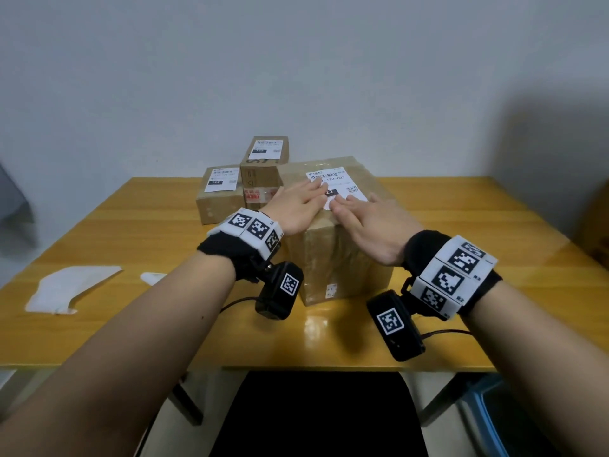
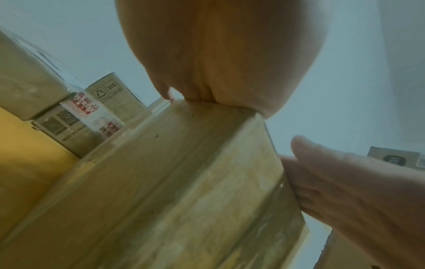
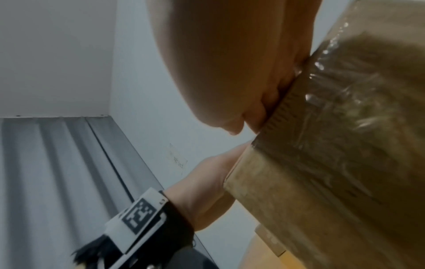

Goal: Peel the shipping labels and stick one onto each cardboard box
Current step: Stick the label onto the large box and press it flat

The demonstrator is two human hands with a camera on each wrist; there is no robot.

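Observation:
A large taped cardboard box (image 1: 336, 258) stands at the table's middle, with a white shipping label (image 1: 342, 183) on its top. My left hand (image 1: 303, 199) lies flat on the label's left part, fingers straight. My right hand (image 1: 365, 219) lies flat on the label's near edge, fingers straight too. In the left wrist view the palm (image 2: 220, 60) rests on the box's top edge (image 2: 184, 163), and the right hand (image 2: 340, 183) shows beside it. The right wrist view shows my right palm (image 3: 220, 69) against the box (image 3: 333, 145). Two smaller boxes (image 1: 219, 196) (image 1: 265, 166) behind carry labels.
White backing sheets (image 1: 69, 288) and a small scrap (image 1: 152, 277) lie on the wooden table (image 1: 131, 232) at the left. The small boxes stand against the back wall. A black chair (image 1: 316, 417) sits under the front edge. Another box (image 2: 393, 158) shows far right.

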